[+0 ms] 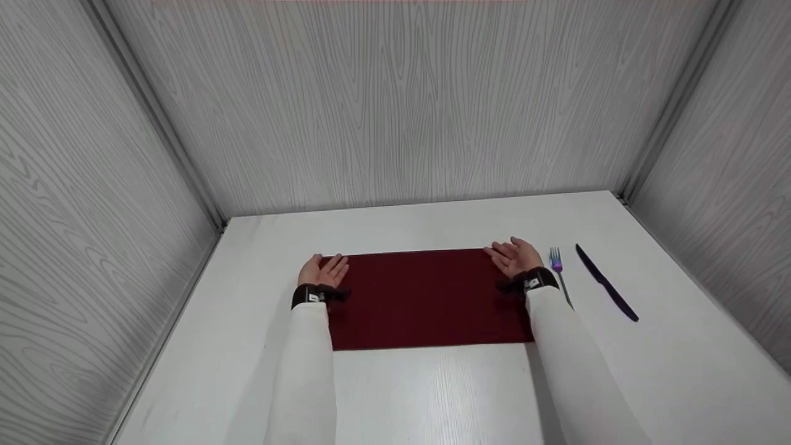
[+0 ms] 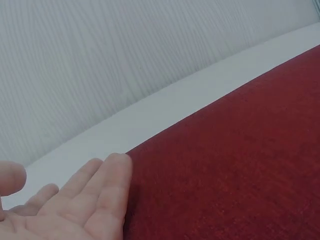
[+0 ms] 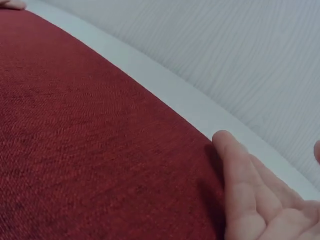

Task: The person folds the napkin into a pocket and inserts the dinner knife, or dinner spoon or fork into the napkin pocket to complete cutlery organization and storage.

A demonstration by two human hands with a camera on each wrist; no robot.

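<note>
A dark red rectangular placemat (image 1: 426, 303) of woven cloth lies flat on the white table (image 1: 426, 395). My left hand (image 1: 324, 271) is at its far left corner, palm turned up and fingers extended over the edge. At the far right corner is my right hand (image 1: 514, 256), also palm up with its fingers straight. In the left wrist view the left fingers (image 2: 112, 190) lie along the mat's side edge. The right wrist view has the right fingers (image 3: 237, 180) against the opposite edge, casting a shadow on the cloth. Neither hand grips anything.
Right of the mat lies a fork (image 1: 556, 262) with a rainbow sheen, its handle end near the right sleeve. Farther right is a dark table knife (image 1: 605, 281), set at a slant. Grey wood-grain panels (image 1: 395, 105) stand behind the table and along both sides.
</note>
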